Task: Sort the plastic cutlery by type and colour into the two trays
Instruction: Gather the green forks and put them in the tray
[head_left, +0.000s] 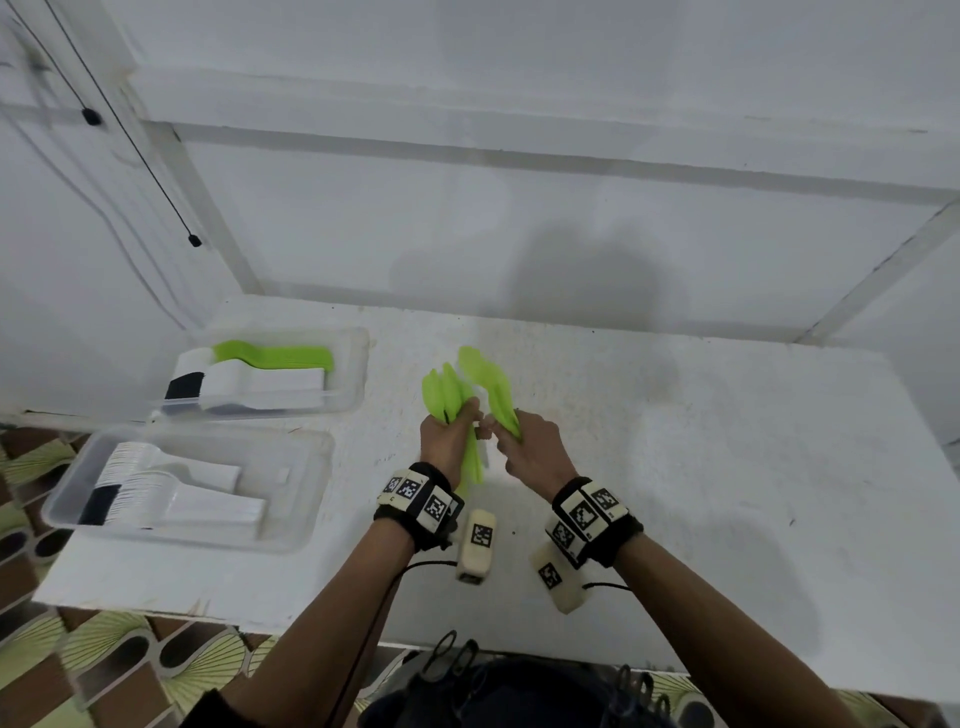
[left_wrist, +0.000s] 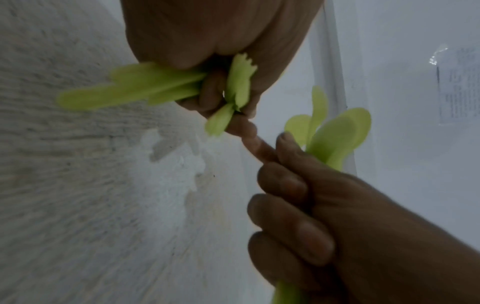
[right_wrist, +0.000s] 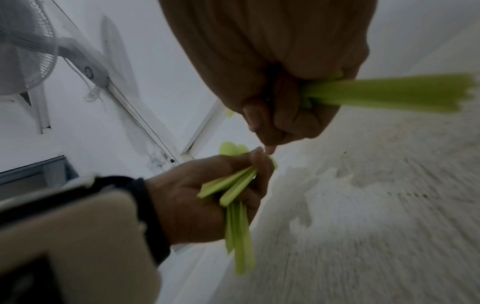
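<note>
Both hands hover over the middle of the white table (head_left: 675, 467), each gripping a bundle of lime-green plastic cutlery. My left hand (head_left: 457, 421) grips a green bundle (head_left: 444, 387) with rounded ends fanned upward and handles (head_left: 474, 465) hanging below the fist. Beside it, my right hand (head_left: 511, 431) grips green spoons (head_left: 491, 384). The two hands nearly touch at the fingertips. In the left wrist view, the left hand (left_wrist: 233, 115) holds green pieces (left_wrist: 124, 86), one with a toothed end. The right wrist view shows the right hand (right_wrist: 267, 133) round green handles (right_wrist: 389, 94).
Two clear trays sit at the table's left. The far tray (head_left: 356, 358) holds green, white and black stacks. The near tray (head_left: 311, 499) holds white and black pieces. The table's front edge borders a patterned floor (head_left: 78, 654). A fan (right_wrist: 23, 51) stands at the left.
</note>
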